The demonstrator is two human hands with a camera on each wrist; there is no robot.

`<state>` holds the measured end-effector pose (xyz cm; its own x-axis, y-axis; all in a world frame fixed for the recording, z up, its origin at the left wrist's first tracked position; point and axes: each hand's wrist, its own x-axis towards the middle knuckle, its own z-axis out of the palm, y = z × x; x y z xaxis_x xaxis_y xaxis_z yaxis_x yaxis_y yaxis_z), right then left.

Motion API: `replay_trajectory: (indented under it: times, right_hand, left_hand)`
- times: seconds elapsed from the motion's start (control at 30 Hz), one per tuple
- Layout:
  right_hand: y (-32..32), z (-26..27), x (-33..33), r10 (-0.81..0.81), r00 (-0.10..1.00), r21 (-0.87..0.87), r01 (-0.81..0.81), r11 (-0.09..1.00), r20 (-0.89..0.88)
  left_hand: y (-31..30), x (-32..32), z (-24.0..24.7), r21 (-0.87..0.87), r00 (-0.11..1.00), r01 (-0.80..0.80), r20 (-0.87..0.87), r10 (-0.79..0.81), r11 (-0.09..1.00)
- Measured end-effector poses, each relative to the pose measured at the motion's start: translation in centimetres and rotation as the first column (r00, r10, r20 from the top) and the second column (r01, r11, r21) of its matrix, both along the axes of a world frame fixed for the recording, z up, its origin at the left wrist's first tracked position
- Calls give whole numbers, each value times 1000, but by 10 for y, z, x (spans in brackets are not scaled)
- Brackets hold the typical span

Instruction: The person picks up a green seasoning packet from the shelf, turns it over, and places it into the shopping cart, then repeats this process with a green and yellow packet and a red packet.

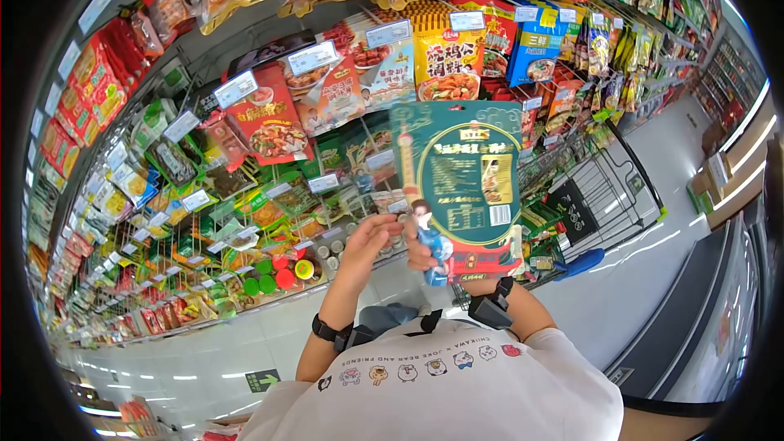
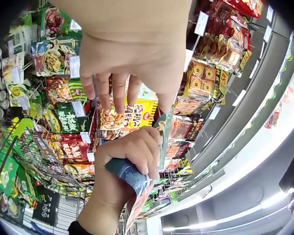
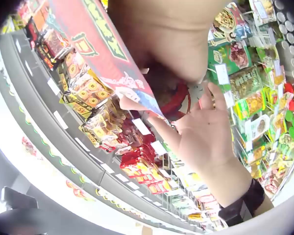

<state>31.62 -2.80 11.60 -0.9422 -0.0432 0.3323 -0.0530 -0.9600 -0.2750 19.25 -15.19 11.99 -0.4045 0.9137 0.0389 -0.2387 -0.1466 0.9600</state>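
Observation:
My right hand [image 1: 419, 251] grips a dark green seasoning packet [image 1: 465, 184] by its lower left edge. The packet faces me with its printed panel, a small table and a barcode showing, above a red bottom band. Just left of it is my left hand [image 1: 369, 247], its fingers loosely extended and holding nothing. In the left wrist view that left hand [image 2: 132, 58] reaches over the right hand [image 2: 137, 152], whose fingers curl round the bent packet [image 2: 132, 176]. Seen from the right wrist, the left hand [image 3: 206, 139] has its palm turned up beside the packet [image 3: 105, 54].
Shelves of hanging seasoning packets fill the front and left, among them a yellow packet [image 1: 447, 61] and a red packet [image 1: 269, 122]. Jars with red and green lids [image 1: 284, 278] stand low. A wire shopping cart [image 1: 616, 188] with goods stands right, before a dark cabinet [image 1: 678, 310].

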Motion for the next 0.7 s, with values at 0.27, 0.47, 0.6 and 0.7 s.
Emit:
replay_trajectory:
  times: [0.27,0.47,0.6,0.7]
  right_hand:
    - [-18,-30,-4,244,970,-93,-242,966,5]
    - [-22,-16,3,169,981,-32,-167,985,99]
    - [-21,-10,11,64,987,94,-79,992,146]
    - [-15,-13,27,-29,964,117,-2,993,264]
  left_hand:
    - [-1,4,7,106,997,-16,70,8,994]
    - [1,7,9,126,967,-43,253,10,991]
    - [-1,10,26,144,921,10,384,-65,990]
    - [4,6,16,186,950,-165,294,106,969]
